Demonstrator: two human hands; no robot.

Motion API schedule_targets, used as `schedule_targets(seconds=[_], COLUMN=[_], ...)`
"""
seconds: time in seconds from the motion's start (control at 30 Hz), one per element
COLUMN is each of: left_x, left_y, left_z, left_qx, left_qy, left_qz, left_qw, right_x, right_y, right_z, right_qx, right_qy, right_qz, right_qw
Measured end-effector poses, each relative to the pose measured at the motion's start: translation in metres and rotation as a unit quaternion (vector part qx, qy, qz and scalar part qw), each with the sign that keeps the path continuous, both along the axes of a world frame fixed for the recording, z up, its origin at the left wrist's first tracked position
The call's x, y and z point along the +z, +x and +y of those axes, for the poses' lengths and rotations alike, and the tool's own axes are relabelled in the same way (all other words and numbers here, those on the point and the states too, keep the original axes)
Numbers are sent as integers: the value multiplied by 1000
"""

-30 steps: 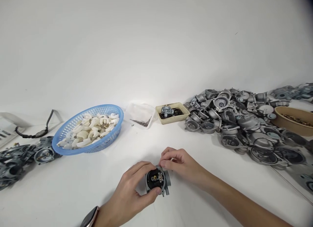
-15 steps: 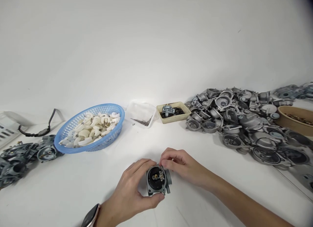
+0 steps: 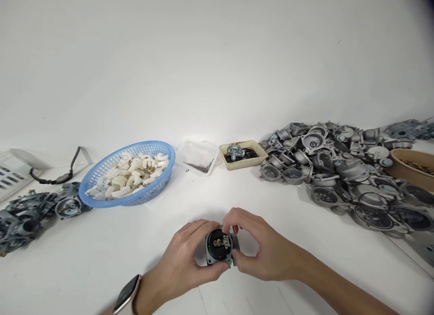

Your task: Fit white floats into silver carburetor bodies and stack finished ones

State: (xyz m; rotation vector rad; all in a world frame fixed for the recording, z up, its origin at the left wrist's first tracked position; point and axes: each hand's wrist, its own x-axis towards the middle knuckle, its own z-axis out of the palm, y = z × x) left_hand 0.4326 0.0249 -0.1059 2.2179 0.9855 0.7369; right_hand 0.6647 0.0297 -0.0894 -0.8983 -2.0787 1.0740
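A grey metal carburetor body [image 3: 219, 247] stands on the white table with its round, black-lined opening facing up. Brass jets and a small metal bracket show inside. My left hand [image 3: 185, 256] grips it from the left, fingers along the far edge and thumb along the near edge. On the other side, my right hand [image 3: 257, 245] is closed on its right part, with fingertips at the far right of the rim and the thumb against the side. What lies under the right fingertips, if anything, is hidden.
Behind are a blue basket [image 3: 166, 181] of white floats, a white tray [image 3: 190, 148] of thin pins and a cream tray [image 3: 251, 163] with black rings and a carburetor. Grey bowls pile up [image 3: 325, 170] at right beside a tan bowl [image 3: 403, 170]. More carburetors [image 3: 34, 215] lie left.
My right thumb has dropped from near the fingertips to the carburetor's right side, and the index finger has curled over the rim. The left hand keeps its hold. The view has shifted slightly.
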Motion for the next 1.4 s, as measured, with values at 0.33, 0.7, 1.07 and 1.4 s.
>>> schedule_targets(seconds=[0.33, 0.7, 1.07, 1.4], left_x=[1, 1, 0, -12], left_y=[1, 0, 1, -16], left_z=[1, 1, 1, 9], left_qx=[-5, -6, -4, 0], left_qy=[-8, -10, -11, -17], left_qz=[-11, -11, -4, -72], left_qw=[1000, 1000, 1000, 997], right_x=[-4, -6, -6, 0], right_y=[-4, -6, -6, -9], right_z=[0, 1, 3, -1], right_qx=[-3, -3, -6, 9], right_qy=[21, 33, 50, 115], right_qz=[-18, -15, -22, -95], right_qw=[1000, 999, 998, 989])
